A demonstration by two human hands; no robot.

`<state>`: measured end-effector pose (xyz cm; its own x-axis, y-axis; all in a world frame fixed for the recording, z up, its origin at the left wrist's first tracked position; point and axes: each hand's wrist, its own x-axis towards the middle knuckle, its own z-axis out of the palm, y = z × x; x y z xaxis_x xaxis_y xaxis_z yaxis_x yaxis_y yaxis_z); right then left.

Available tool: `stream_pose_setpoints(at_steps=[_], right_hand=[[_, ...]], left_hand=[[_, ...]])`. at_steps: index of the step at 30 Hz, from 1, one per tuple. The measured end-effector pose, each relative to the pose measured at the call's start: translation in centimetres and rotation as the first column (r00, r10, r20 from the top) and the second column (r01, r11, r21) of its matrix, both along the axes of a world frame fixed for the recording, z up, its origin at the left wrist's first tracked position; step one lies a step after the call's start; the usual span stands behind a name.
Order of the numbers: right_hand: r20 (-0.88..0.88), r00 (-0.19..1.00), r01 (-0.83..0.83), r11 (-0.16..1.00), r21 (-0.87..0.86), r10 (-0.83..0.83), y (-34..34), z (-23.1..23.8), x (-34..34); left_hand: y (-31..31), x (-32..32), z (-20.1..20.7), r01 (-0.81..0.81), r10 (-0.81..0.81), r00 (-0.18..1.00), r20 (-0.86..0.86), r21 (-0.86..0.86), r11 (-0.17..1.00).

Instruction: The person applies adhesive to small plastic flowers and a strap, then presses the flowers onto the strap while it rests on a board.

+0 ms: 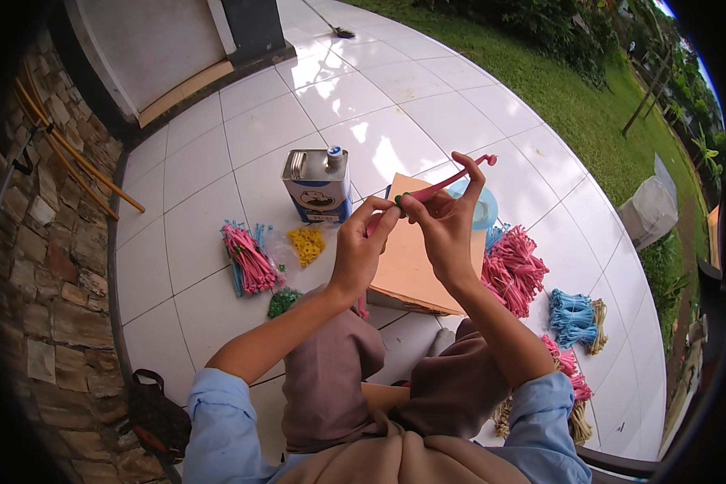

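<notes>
A long pink strip (440, 186) with a knobbed, curled tip runs slantwise between my hands, above a peach-coloured board. My left hand (361, 246) is closed in a pinch on its lower part. At the meeting point of my fingertips sits a small green piece (401, 199), partly covered by them. My right hand (448, 234) pinches the strip beside that piece, its index finger raised along the strip towards the tip. Under my hands, the peach-coloured board (415, 270) lies on a low box-like stand. A light blue round object (484, 211) shows behind my right hand.
A rectangular metal can (319, 185) stands beyond my left hand. Near it are yellow pieces (306, 244) in a clear bag, a green heap (284, 302) and pink bundled strips (250, 258). To the right lie more pink bundles (516, 266) and blue bundles (571, 317).
</notes>
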<state>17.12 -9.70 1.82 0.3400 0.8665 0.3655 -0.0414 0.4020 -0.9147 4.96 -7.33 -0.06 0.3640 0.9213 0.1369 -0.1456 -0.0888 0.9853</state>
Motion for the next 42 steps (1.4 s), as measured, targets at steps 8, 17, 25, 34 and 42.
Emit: stream_pose_setpoints(at_steps=[8,17,25,34,42], right_hand=[[0.102,0.995,-0.008,1.000,-0.011,0.009,1.2,-0.9,0.0],[0.025,0.942,-0.318,0.914,-0.253,0.335,1.7,-5.8,1.4],[-0.091,0.703,-0.685,0.637,-0.355,0.705,0.3,-9.6,-4.2],[0.108,0.894,-0.391,0.874,-0.288,0.435,-0.3,-2.4,-1.3],[0.282,0.747,-0.413,0.752,-0.513,0.603,-1.8,-0.4,2.9]], left_hand=[[1.3,-1.1,-1.2,0.163,-0.142,0.981,0.131,-0.165,0.973],[2.9,-4.9,0.0,0.240,-0.209,0.964,0.163,-0.200,0.950],[5.4,-5.4,0.9,0.195,0.019,0.884,0.468,-0.405,0.893],[4.5,-6.2,0.0,-0.161,0.831,0.457,-0.317,0.890,0.427],[3.4,-5.7,0.0,0.497,0.165,0.643,-0.748,0.572,0.653]])
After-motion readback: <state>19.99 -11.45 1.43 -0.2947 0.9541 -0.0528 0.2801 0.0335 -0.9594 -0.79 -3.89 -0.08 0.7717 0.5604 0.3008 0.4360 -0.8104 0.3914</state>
